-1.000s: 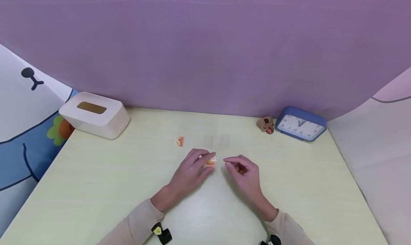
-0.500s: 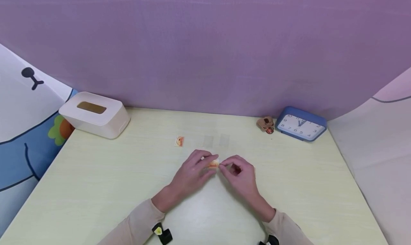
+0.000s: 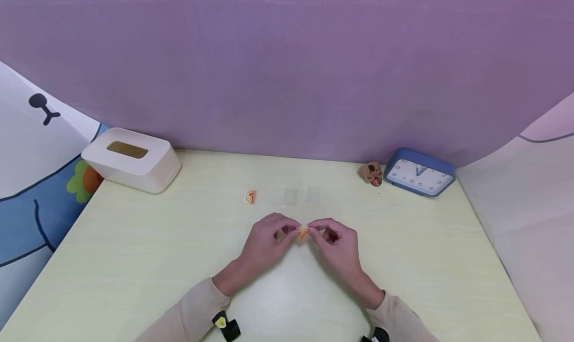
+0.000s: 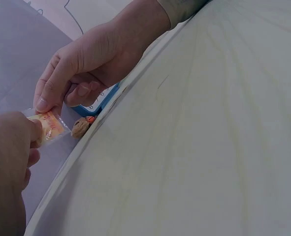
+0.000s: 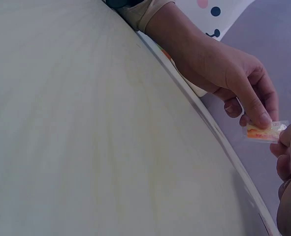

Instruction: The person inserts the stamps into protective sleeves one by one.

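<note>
Left of blue analog clock (image 3: 419, 175), clear orange-printed packet (image 5: 262, 133) pinched by left hand (image 3: 266, 239) and right hand (image 3: 339, 244), both grips packet-thin.

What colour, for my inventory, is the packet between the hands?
The packet is orange and yellow, clear-edged; best in the left wrist view.

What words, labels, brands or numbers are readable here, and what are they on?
"10", "9", "8", "7", "6", "5", "4", "3": on the blue clock; the remaining numerals are unclear.
Reddish print on the clear packet pinched by the left hand and right hand: too small and blurred.
Orange-printed square on the table: any lettering unreadable.
No brand is legible.
</note>
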Available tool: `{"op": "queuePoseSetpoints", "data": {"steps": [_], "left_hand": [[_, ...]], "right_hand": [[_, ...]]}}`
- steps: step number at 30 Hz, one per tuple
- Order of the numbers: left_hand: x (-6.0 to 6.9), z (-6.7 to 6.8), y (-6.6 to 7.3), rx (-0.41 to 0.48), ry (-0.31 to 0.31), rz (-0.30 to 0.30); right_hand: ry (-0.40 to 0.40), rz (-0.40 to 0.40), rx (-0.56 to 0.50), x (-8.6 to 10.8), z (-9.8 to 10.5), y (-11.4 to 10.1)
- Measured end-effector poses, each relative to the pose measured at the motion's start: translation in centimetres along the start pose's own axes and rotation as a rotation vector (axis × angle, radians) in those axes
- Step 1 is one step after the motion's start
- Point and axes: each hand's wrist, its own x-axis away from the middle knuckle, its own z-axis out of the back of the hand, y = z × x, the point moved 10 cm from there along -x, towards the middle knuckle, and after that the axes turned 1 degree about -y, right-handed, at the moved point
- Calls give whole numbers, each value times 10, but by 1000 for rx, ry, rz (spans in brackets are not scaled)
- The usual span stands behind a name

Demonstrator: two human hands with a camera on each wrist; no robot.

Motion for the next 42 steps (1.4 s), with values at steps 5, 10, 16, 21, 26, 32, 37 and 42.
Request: {"op": "queuePoseSetpoints", "data": {"steps": [5, 10, 16, 21, 26, 32, 37, 42], "left_hand": [[-1, -1, -8, 50, -11, 86], [-2, 2, -14, 39, -3, 106], [-3, 14, -32, -4, 41, 167], [-6, 27, -49, -44, 70, 237], [-10, 36, -59, -85, 84, 255], [-12, 45, -70, -168, 143, 285], [-15, 48, -76, -211, 166, 286], [-21, 48, -84, -237, 150, 319]], "right_hand": [[3, 6, 37, 0, 1, 0], [23, 19, 40, 1, 7, 1], [50, 14, 74, 4, 19, 3], [51, 49, 78, 5, 28, 2], [64, 84, 86, 6, 39, 4], [79, 73, 127, 7, 50, 8], [73, 83, 156, 9, 55, 6], [68, 44, 174, 9, 59, 7]]}}
